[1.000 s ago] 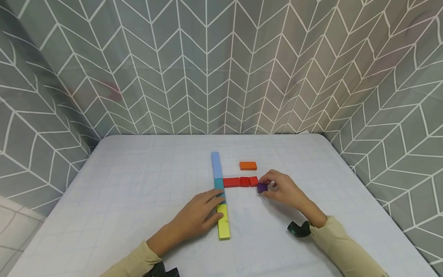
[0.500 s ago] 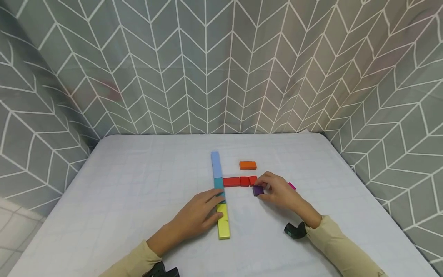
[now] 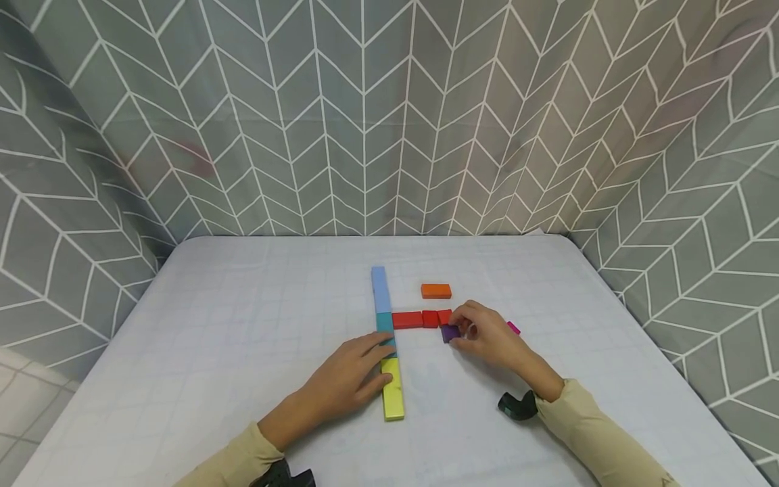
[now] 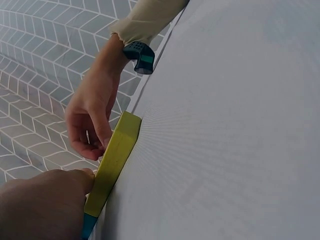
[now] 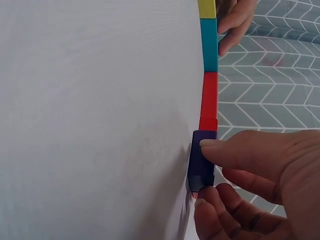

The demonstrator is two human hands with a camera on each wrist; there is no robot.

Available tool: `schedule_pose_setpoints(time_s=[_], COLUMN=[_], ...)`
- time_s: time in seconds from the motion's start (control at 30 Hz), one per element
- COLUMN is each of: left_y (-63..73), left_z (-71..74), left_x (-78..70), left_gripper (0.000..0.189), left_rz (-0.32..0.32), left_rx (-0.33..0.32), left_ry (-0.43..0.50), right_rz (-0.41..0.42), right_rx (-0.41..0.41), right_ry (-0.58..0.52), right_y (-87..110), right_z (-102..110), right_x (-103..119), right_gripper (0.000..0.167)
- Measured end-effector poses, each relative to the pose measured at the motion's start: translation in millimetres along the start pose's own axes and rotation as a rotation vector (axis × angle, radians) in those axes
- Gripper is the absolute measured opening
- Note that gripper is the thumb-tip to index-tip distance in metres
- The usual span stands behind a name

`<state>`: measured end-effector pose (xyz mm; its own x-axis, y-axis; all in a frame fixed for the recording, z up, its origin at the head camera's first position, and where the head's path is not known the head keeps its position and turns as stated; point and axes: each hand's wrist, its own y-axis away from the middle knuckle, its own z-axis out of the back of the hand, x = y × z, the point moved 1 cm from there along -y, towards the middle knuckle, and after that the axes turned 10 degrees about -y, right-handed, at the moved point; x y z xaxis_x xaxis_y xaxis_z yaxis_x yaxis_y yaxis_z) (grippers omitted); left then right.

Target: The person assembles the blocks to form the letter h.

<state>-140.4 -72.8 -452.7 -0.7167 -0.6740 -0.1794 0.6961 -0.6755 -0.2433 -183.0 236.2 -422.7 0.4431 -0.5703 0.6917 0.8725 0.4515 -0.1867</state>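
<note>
My right hand (image 3: pixel 494 338) pinches a purple block (image 3: pixel 450 333) between thumb and fingers. The block sits against the near side of a red row: a longer red block (image 3: pixel 407 320), then two short ones, the middle red block (image 3: pixel 430 319) and the end red block (image 3: pixel 445 316). In the right wrist view my thumb lies on the purple block (image 5: pixel 202 160). My left hand (image 3: pixel 341 379) rests its fingers on a column of a light blue block (image 3: pixel 380 289), teal-blue blocks (image 3: pixel 384 322) and a yellow block (image 3: pixel 393 399). Those fingers partly cover the teal-blue part.
An orange block (image 3: pixel 436 291) lies behind the red row. Part of a magenta block (image 3: pixel 514 327) shows beyond my right hand. A white cloth covers the table (image 3: pixel 243 297), and a patterned grey curtain (image 3: pixel 341 135) surrounds its back and sides.
My right hand has shifted left with the purple block, which now touches the near side of the red row's end. The magenta block has come into view. My left hand stays in place.
</note>
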Motion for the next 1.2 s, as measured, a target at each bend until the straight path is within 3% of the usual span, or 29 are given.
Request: schedule_pose_setpoints(time_s=[0.33,0.67,0.8,1.0,1.2], left_y=[-0.9,-1.0,-0.2,0.9,1.9], left_z=[-0.8,-0.2,-0.3,-0.9,0.8], left_x=[1.0,0.9,0.5,0.0,0.0], left_gripper=[0.052,0.052,0.052,0.051,0.051], left_rz=[-0.009,0.003,0.0,-0.005,-0.01], left_rx=[-0.008,-0.008,-0.005,-0.008,-0.021], left_ry=[0.001,-0.018,-0.02,-0.022,-0.025], right_rz=[-0.01,-0.069,-0.091,-0.051,-0.067], right_rx=[-0.001,-0.089,-0.065,-0.035,0.124], right_ry=[-0.002,0.033,0.06,0.105,0.134], right_y=[0.6,12.8,20.8,29.6,38.0], right_z=[4,50,56,66,73], right_x=[3,-7,-15,-20,-24], right_gripper=[0.03,0.032,0.034,0.036,0.04])
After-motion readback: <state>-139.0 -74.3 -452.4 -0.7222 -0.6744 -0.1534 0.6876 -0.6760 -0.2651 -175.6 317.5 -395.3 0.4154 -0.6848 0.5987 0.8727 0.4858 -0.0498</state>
